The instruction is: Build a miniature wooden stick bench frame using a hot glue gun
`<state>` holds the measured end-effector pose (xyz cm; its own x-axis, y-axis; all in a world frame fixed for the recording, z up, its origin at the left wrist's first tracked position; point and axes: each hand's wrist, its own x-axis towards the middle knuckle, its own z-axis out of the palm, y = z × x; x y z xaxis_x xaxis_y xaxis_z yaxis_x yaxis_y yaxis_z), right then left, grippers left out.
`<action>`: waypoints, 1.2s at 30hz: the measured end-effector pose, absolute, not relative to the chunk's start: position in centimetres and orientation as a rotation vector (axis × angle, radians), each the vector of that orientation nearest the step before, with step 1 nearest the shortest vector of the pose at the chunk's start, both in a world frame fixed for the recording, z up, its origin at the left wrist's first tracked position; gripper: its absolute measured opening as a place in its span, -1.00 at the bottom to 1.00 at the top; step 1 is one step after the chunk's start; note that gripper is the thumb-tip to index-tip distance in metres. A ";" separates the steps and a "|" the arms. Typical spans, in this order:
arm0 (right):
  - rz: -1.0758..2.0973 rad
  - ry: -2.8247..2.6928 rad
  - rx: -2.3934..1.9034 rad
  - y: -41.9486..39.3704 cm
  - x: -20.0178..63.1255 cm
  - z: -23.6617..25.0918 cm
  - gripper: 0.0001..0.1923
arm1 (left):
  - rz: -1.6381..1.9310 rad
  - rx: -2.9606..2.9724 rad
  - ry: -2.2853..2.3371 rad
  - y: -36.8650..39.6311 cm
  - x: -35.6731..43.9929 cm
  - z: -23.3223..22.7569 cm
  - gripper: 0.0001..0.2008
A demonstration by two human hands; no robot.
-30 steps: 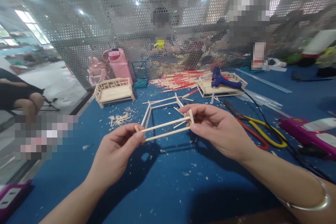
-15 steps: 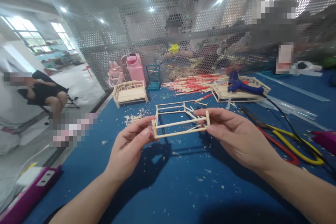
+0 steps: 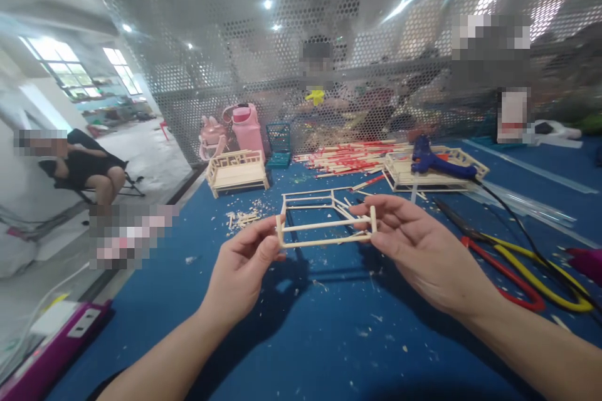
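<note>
Between my two hands is a small wooden stick frame [image 3: 327,242], made of two long parallel sticks joined by short posts at the ends. My left hand [image 3: 247,263] pinches its left post between thumb and fingers. At the right post, my right hand [image 3: 418,244] grips with thumb and fingertips. Just beyond it, a second stick frame [image 3: 308,205] stands on the blue table [image 3: 324,338]; whether the two frames touch, I cannot tell. Shadows of the hands and frame fall on the table below.
A finished miniature wooden bench [image 3: 237,174] stands at the back left. Red-tipped sticks [image 3: 348,160] lie piled behind. A blue glue gun [image 3: 439,165] rests on another wooden piece [image 3: 397,178]. Red-and-yellow-handled scissors [image 3: 505,263] lie right; a purple power strip [image 3: 61,351] is left. A person [image 3: 89,163] sits beyond.
The whole view has shifted slightly, so things sit a little lower and further right. Both hands keep their hold on the stick frame, which stays at nearly the same pose.
</note>
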<state>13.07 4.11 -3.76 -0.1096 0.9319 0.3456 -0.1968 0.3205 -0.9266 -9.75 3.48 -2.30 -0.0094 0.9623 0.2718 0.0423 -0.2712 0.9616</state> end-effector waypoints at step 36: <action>-0.238 -1.796 -2.410 15.2 26.3 -2.4 -0.48 | 1.417 2.113 1.239 3.8 -10.0 -2.2 -0.71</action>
<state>26.26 15.16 -2.37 0.2809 0.9385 0.2007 0.9584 -0.2853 -0.0074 -10.04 3.77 -2.19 0.1364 0.7917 0.5955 0.4844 -0.5777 0.6570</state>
